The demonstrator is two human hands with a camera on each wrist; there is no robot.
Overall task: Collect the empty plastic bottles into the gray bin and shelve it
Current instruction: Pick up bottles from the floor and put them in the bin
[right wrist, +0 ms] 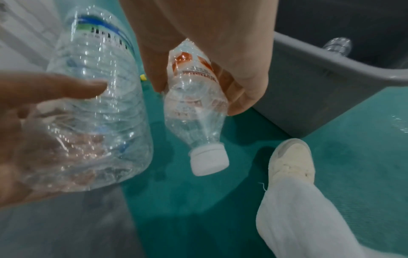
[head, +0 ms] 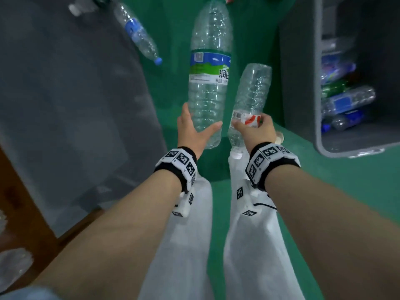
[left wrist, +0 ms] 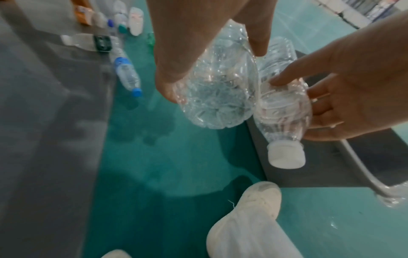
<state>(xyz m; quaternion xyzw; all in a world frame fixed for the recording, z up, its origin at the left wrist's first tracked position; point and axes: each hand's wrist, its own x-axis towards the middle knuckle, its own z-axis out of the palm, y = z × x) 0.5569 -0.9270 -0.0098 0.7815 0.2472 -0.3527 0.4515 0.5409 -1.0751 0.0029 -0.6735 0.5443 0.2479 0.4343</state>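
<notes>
My left hand (head: 202,118) grips the base end of a large clear bottle (head: 208,68) with a blue and green label, held up over the green floor. Beside it my right hand (head: 251,124) grips a smaller crumpled bottle (head: 251,92) round its red and white label. Its white cap (right wrist: 209,160) points down toward me. The two bottles (left wrist: 214,97) (left wrist: 284,111) sit side by side, almost touching. The gray bin (head: 317,83) stands to the right of both hands, and several bottles (head: 344,100) lie in it.
A small bottle with a blue label and cap (head: 138,33) lies on the floor at the far left, along the edge of a gray sheet (head: 65,105). Several more bottles (left wrist: 119,17) lie beyond it. My white-trousered legs and shoe (left wrist: 260,197) are below the hands.
</notes>
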